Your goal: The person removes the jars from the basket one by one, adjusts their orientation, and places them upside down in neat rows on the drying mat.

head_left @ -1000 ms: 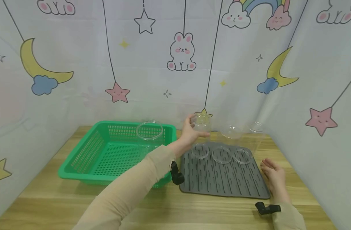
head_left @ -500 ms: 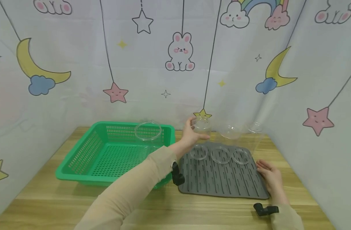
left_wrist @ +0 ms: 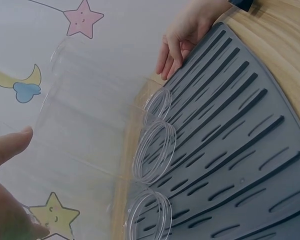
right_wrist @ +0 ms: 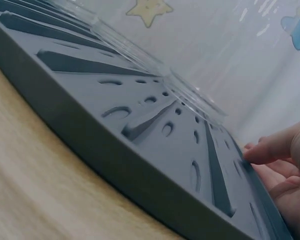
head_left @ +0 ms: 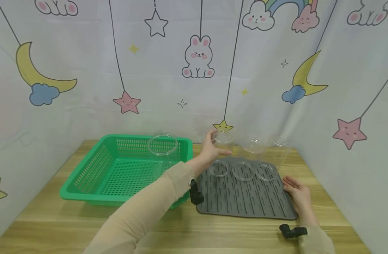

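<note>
In the head view my left hand (head_left: 210,150) grips a clear cup (head_left: 225,139) near its upturned base, thumb in front and fingers behind. The cup's rim is down at the back left of the grey ridged mat (head_left: 244,201). To its right stand two more upside-down clear cups, a middle cup (head_left: 253,145) and a right cup (head_left: 280,141), in a row. My right hand (head_left: 298,194) rests at the mat's right edge, fingers loosely bent. The right wrist view has its thumb (right_wrist: 270,150) at that edge, holding nothing. Transparent walls make the cups' outlines faint.
A green plastic basket (head_left: 65,192) stands left of the mat, with another clear cup (head_left: 163,144) upright inside it. Everything is on a wooden table (head_left: 168,233). A printed cloth (head_left: 149,70) hangs close behind and at both sides.
My left hand and its cup have lowered slightly toward the mat. The right hand has shifted slightly closer to the mat's edge. The head view has panned a little.
</note>
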Demonstrator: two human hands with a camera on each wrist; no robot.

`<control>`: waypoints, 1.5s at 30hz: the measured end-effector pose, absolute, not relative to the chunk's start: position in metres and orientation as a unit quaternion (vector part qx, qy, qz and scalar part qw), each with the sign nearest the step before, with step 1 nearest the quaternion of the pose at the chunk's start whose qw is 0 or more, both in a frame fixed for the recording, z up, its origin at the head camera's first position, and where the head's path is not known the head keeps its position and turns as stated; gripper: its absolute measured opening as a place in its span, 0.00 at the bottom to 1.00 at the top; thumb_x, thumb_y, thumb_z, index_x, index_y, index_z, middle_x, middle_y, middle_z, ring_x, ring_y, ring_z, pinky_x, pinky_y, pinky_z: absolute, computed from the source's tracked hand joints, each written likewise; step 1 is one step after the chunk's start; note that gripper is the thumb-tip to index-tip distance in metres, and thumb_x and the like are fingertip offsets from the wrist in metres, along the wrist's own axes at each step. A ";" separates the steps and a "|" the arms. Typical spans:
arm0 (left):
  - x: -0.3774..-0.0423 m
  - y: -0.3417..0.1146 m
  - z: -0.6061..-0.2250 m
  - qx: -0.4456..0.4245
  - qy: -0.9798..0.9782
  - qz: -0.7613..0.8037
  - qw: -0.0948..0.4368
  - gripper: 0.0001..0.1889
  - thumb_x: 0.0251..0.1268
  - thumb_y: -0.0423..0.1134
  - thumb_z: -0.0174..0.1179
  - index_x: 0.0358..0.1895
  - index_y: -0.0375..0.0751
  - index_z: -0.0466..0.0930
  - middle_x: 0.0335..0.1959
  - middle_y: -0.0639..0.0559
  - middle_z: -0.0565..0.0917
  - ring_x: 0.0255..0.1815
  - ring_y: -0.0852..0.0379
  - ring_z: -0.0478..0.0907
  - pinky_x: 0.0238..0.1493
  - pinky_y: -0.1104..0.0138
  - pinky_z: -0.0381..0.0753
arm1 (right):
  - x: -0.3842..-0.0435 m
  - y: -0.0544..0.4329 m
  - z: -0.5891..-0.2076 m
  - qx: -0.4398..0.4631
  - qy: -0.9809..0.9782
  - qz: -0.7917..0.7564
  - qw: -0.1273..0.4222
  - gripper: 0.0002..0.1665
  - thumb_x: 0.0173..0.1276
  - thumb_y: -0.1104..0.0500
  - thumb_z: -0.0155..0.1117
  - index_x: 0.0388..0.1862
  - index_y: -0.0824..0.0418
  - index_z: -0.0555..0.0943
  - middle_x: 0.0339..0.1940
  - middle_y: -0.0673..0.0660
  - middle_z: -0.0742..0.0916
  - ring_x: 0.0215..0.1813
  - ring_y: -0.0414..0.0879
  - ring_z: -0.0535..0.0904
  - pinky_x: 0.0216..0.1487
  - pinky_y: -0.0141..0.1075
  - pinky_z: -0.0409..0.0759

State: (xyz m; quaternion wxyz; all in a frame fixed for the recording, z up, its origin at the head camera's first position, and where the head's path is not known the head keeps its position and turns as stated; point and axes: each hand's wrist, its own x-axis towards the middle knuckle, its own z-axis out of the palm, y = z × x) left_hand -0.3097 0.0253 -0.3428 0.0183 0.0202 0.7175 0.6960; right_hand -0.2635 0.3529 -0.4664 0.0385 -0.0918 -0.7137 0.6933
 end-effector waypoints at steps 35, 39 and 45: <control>-0.319 0.018 -0.342 0.077 0.730 0.677 0.059 0.55 0.47 0.28 0.75 0.78 0.52 0.50 0.79 0.47 0.56 0.79 0.46 0.50 0.74 0.50 0.61 | -0.263 0.349 -0.462 -0.108 -0.716 0.688 0.043 0.37 0.68 0.76 0.52 0.74 0.76 0.54 0.31 0.28 0.80 0.40 0.20 0.79 0.51 0.19 0.77; -0.319 0.017 -0.341 0.075 0.738 0.668 0.060 0.57 0.47 0.30 0.76 0.78 0.52 0.48 0.80 0.47 0.53 0.80 0.46 0.50 0.75 0.50 0.59 | -0.263 0.349 -0.462 -0.109 -0.718 0.687 0.041 0.35 0.69 0.76 0.50 0.74 0.75 0.54 0.31 0.28 0.80 0.40 0.19 0.78 0.51 0.19 0.77; -0.314 0.011 -0.333 0.076 0.751 0.653 0.067 0.61 0.46 0.33 0.77 0.79 0.53 0.42 0.81 0.49 0.49 0.80 0.46 0.48 0.76 0.50 0.56 | -0.263 0.349 -0.464 -0.114 -0.717 0.687 0.036 0.35 0.71 0.76 0.49 0.75 0.74 0.54 0.32 0.28 0.80 0.40 0.19 0.78 0.53 0.19 0.77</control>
